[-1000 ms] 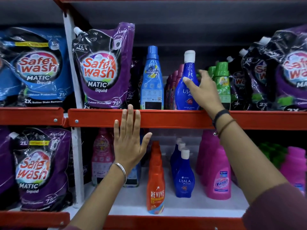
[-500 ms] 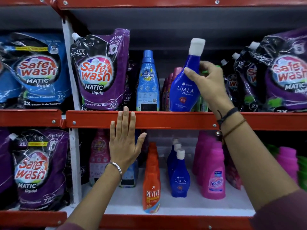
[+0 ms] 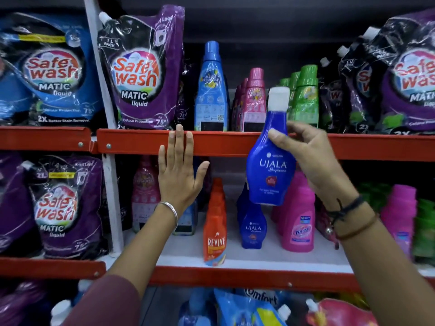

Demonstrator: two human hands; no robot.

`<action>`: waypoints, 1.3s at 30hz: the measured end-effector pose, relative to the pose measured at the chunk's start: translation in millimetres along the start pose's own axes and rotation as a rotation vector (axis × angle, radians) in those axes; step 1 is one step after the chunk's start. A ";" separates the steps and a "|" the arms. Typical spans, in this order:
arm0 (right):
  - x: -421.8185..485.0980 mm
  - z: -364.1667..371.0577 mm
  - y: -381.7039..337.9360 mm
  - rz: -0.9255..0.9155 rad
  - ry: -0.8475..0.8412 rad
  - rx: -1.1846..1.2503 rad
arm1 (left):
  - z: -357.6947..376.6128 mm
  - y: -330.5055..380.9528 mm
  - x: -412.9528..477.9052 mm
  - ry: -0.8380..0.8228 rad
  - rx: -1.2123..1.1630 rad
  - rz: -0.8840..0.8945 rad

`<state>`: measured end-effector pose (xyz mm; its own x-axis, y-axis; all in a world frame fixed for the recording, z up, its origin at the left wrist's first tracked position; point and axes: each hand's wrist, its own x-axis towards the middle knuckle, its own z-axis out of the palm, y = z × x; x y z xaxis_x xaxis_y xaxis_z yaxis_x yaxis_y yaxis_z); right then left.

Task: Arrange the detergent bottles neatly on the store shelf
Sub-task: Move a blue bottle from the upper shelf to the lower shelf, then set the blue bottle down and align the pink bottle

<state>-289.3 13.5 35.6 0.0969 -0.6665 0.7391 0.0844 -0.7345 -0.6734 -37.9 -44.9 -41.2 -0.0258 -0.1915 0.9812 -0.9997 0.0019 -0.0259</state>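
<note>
My right hand (image 3: 313, 156) grips a blue Ujala bottle (image 3: 270, 165) with a white cap, held upright in the air in front of the red upper shelf edge (image 3: 223, 143). Below it, a row of smaller blue Ujala bottles (image 3: 253, 223) stands on the white lower shelf (image 3: 254, 255). My left hand (image 3: 180, 175) lies flat, fingers spread, with the fingertips on the red shelf edge. On the upper shelf stand a light blue bottle (image 3: 211, 90), pink bottles (image 3: 253, 102) and green bottles (image 3: 304, 97).
Purple Safe wash pouches (image 3: 143, 71) and blue ones (image 3: 47, 71) fill the left. More pouches (image 3: 404, 78) crowd the upper right. An orange Revive bottle (image 3: 215, 229) and pink Vanish bottles (image 3: 299, 220) flank the small Ujala row. A white upright post (image 3: 107, 137) divides the bays.
My right hand has lifted the Ujala bottle off the upper shelf and brought it down and forward, in front of the shelf edge. My left hand stays on the edge.
</note>
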 end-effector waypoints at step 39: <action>-90.4 2.4 198.6 0.320 0.009 -0.274 | 2.6 -0.9 -2.8 0.018 -0.038 0.015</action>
<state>-279.0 -71.8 -165.0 0.0663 -0.8666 0.4946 -0.2155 -0.4964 -0.8409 -36.9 -46.9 -44.3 -0.0408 -0.1738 0.9839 -0.9985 0.0424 -0.0339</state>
